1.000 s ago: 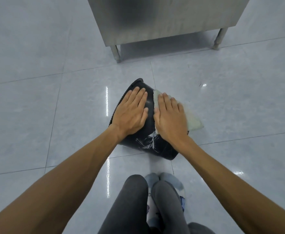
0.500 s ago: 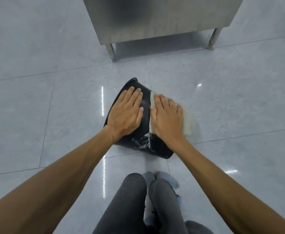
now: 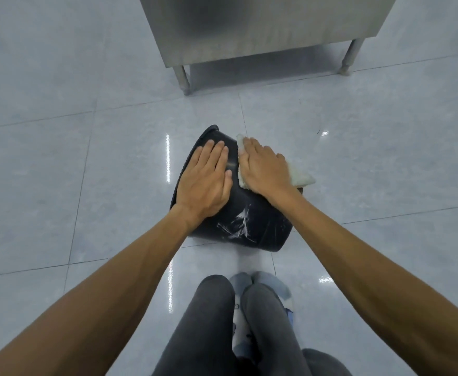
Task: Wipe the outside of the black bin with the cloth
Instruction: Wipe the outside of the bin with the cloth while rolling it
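The black bin (image 3: 252, 221) lies on its side on the tiled floor, its rim pointing away from me and its base toward my knees. White scuff marks show on its near wall. My left hand (image 3: 206, 183) rests flat on the bin's upper left side, fingers together. My right hand (image 3: 266, 169) presses a pale yellow-white cloth (image 3: 301, 177) flat against the bin's upper right side; the cloth sticks out past my fingertips and to the right of my palm.
A stainless steel cabinet (image 3: 263, 28) on short legs stands on the floor just beyond the bin. My knees in grey trousers (image 3: 236, 327) and blue-white shoes (image 3: 271, 286) are close behind the bin. Glossy grey floor tiles (image 3: 59, 172) spread left and right.
My right hand has slid the cloth forward along the bin toward the rim. More of the bin's near wall is uncovered. My left hand stays flat on the bin.
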